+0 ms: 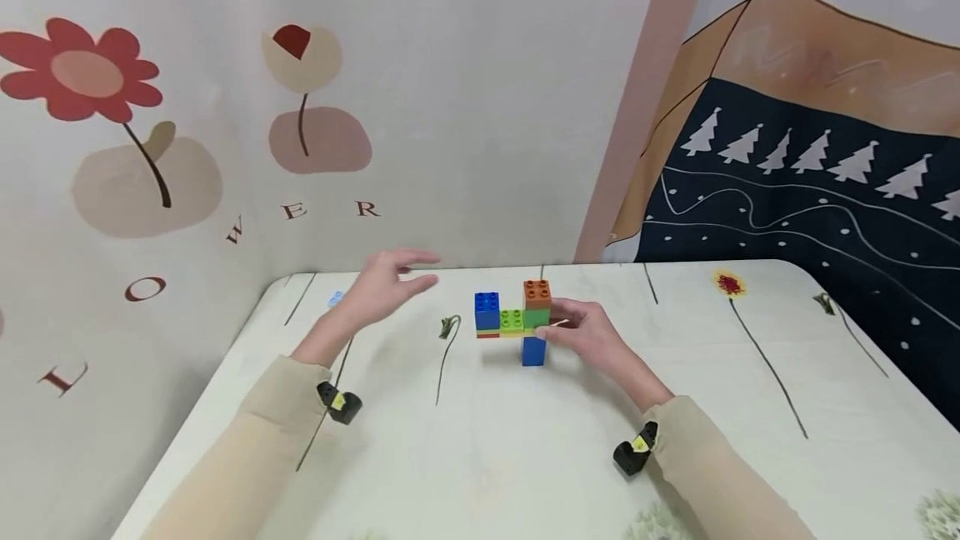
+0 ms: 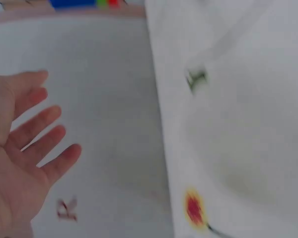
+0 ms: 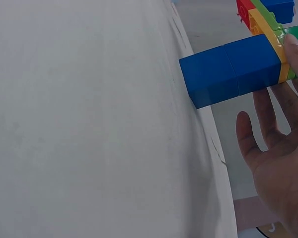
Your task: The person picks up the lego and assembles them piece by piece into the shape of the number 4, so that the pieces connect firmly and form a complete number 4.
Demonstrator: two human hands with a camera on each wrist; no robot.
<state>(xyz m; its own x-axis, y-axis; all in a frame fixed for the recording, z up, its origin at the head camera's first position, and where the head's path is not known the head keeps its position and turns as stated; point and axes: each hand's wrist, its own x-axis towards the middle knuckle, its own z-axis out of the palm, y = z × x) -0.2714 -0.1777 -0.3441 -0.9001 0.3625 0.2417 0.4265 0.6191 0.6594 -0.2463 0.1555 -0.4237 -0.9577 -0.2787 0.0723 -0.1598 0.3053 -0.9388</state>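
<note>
My right hand (image 1: 588,336) pinches a structure of toy building bricks at its right side, thumb in front and the other fingers behind. An orange-brown brick (image 1: 537,294) tops a green brick (image 1: 536,318). To the left are a lime brick (image 1: 512,320) and a raised blue brick (image 1: 487,307). Under the right end is a blue column, which the right wrist view shows as two joined blue bricks (image 3: 231,72) below an orange-yellow layer (image 3: 271,37). A red brick (image 3: 245,12) also shows there. My left hand (image 1: 386,286) hovers apart from the bricks, fingers extended, holding nothing.
The bricks are over a white cloth-covered table (image 1: 480,448) printed with flowers. Behind stands a pale curtain (image 1: 480,107) with flower prints and letters; a dark tree-patterned cloth (image 1: 810,198) hangs at right. A small light-blue patch (image 1: 335,298) lies beside the left wrist.
</note>
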